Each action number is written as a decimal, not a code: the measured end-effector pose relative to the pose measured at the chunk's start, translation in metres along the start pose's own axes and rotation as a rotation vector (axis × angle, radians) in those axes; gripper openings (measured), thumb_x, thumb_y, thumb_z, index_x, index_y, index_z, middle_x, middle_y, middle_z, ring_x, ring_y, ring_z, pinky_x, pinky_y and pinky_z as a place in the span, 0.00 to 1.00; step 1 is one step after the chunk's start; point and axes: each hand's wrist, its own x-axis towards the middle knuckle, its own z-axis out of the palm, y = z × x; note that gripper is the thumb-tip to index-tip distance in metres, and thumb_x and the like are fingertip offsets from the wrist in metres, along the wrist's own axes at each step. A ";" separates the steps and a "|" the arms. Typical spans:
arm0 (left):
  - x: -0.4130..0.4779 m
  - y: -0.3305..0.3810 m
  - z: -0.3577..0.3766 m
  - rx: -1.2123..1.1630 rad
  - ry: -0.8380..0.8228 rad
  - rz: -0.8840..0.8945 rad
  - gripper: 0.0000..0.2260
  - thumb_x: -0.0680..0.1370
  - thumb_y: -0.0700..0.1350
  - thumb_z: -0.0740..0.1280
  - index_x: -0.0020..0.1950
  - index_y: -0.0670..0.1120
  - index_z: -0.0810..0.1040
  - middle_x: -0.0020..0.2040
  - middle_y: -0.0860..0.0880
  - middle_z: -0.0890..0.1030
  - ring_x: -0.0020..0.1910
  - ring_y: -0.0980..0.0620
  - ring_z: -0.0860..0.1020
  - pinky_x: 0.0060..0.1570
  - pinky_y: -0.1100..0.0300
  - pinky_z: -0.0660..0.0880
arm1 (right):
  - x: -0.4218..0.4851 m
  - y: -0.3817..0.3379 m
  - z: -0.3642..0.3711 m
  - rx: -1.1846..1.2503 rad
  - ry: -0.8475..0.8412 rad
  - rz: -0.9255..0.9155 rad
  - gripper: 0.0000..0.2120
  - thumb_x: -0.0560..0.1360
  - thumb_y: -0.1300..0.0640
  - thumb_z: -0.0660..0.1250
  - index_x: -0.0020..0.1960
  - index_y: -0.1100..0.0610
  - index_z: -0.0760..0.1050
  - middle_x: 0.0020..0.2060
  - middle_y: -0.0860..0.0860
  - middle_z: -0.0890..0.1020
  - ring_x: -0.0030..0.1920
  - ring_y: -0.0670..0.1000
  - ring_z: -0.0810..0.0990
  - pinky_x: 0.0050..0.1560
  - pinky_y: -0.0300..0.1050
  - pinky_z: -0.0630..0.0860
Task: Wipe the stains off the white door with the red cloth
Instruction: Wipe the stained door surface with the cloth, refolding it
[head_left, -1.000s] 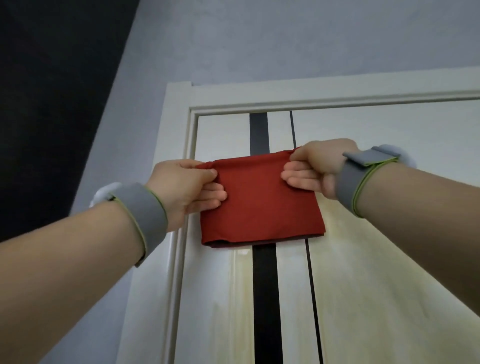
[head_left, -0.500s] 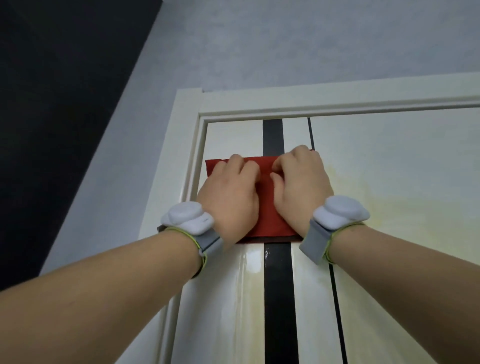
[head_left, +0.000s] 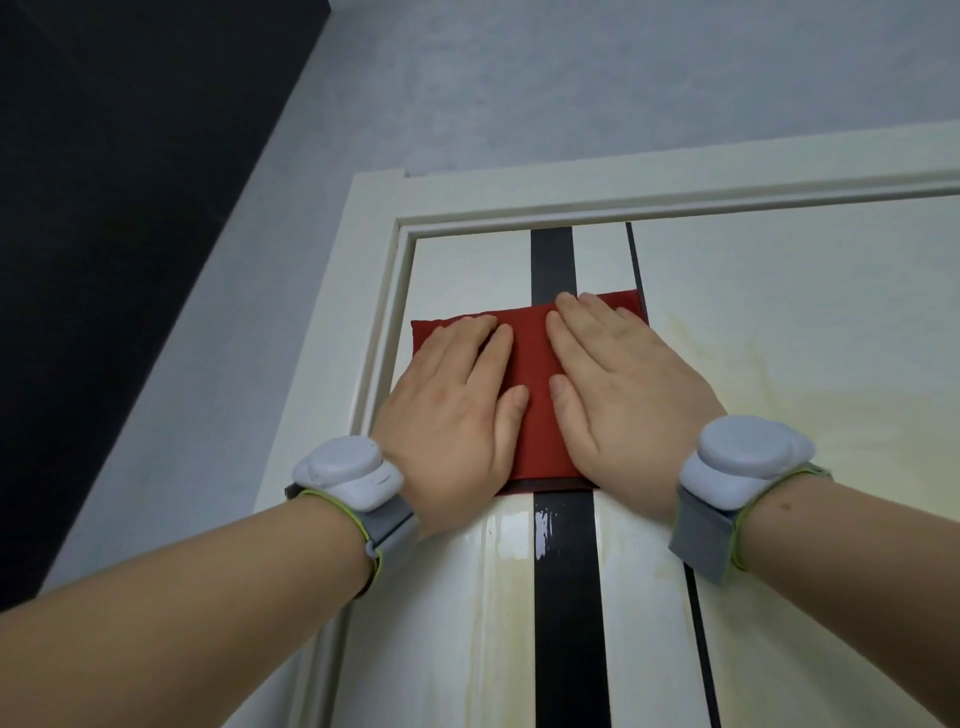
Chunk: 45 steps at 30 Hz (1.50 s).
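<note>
Soft, even light falls on the door (head_left: 810, 322) and the grey wall (head_left: 571, 88), with no hard shadows. My left hand (head_left: 457, 410) and right hand (head_left: 618, 395) throw barely any shade. A sharp white glint sits on the black stripe (head_left: 543, 525) just below my hands. The dark wall (head_left: 130, 208) at the left is almost black. The wide lens slants the frame (head_left: 675, 192) and swells my forearms (head_left: 182, 623) at the bottom edge. The centre is sharp.

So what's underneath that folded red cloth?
The folded red cloth lies flat on the glossy white door; a wide black stripe passes behind it. The left hand and right hand press on top. Whether the covered patch is dirty is hidden.
</note>
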 end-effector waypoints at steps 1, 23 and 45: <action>-0.002 0.001 0.000 0.008 -0.014 -0.004 0.28 0.85 0.55 0.51 0.78 0.39 0.69 0.76 0.40 0.71 0.76 0.41 0.69 0.79 0.48 0.60 | -0.002 -0.001 -0.001 -0.013 -0.005 0.006 0.29 0.81 0.50 0.49 0.76 0.65 0.68 0.76 0.60 0.69 0.76 0.60 0.68 0.77 0.58 0.63; -0.049 0.010 0.002 0.060 -0.022 0.089 0.27 0.86 0.55 0.50 0.82 0.42 0.63 0.82 0.44 0.62 0.82 0.47 0.60 0.80 0.50 0.56 | -0.019 -0.041 -0.015 -0.093 0.135 0.152 0.03 0.75 0.57 0.63 0.44 0.56 0.72 0.44 0.55 0.76 0.43 0.59 0.74 0.44 0.54 0.67; -0.009 -0.008 0.003 0.042 -0.061 0.016 0.32 0.83 0.59 0.44 0.83 0.44 0.58 0.83 0.45 0.58 0.83 0.47 0.56 0.81 0.54 0.47 | -0.016 -0.014 0.003 -0.011 0.078 0.012 0.26 0.82 0.52 0.52 0.74 0.65 0.70 0.72 0.61 0.74 0.73 0.62 0.71 0.75 0.57 0.65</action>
